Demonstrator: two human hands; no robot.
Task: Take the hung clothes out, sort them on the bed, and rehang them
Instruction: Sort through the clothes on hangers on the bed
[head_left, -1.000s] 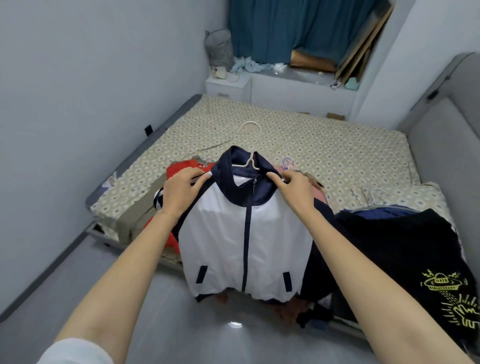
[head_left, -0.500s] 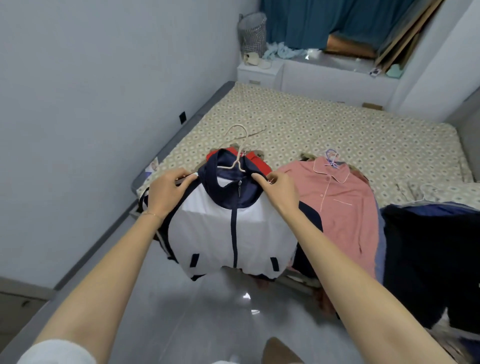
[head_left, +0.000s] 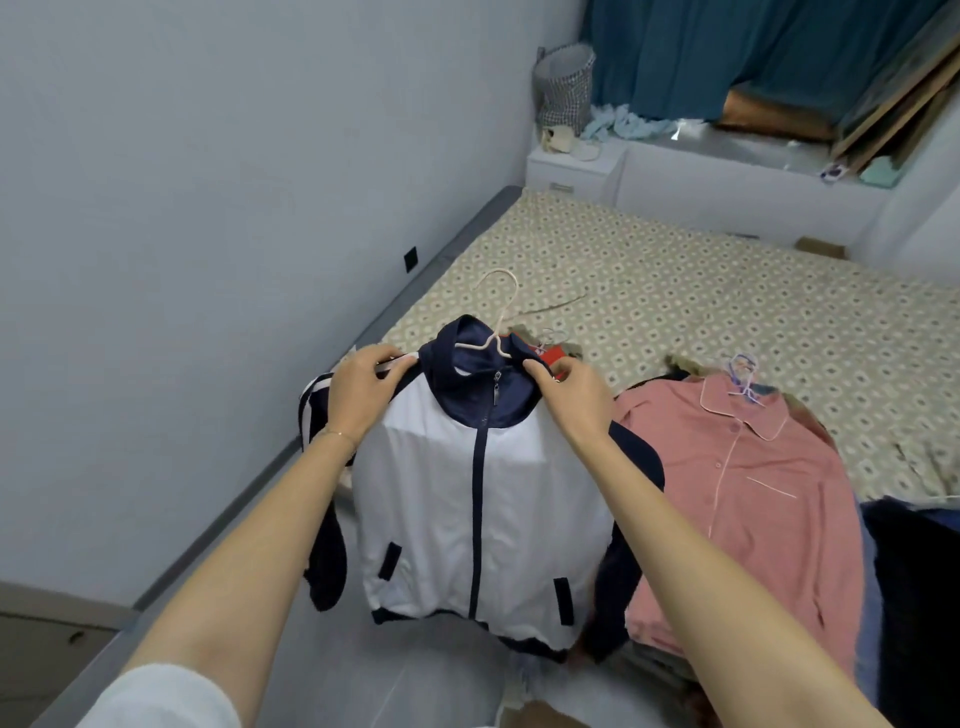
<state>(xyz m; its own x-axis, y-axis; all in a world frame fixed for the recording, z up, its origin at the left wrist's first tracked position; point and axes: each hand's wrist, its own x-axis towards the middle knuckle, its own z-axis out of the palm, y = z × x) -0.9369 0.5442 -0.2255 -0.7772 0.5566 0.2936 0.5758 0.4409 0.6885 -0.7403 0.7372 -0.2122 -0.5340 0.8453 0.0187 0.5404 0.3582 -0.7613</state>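
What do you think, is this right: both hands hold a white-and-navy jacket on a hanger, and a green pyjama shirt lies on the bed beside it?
Not quite: in the head view the pyjama shirt is pink, not green. The left hand and right hand do hold the white-and-navy jacket on its hanger, beside that shirt on the bed.

Near left: white-and-navy jacket (head_left: 483, 499) zipped on white hanger (head_left: 496, 312), upright, held up by shoulders. Right of it: pink shirt (head_left: 753, 493) with lilac hanger (head_left: 743, 371), flat on patterned bed (head_left: 675, 291). Red garment (head_left: 553, 356) behind the jacket's collar.
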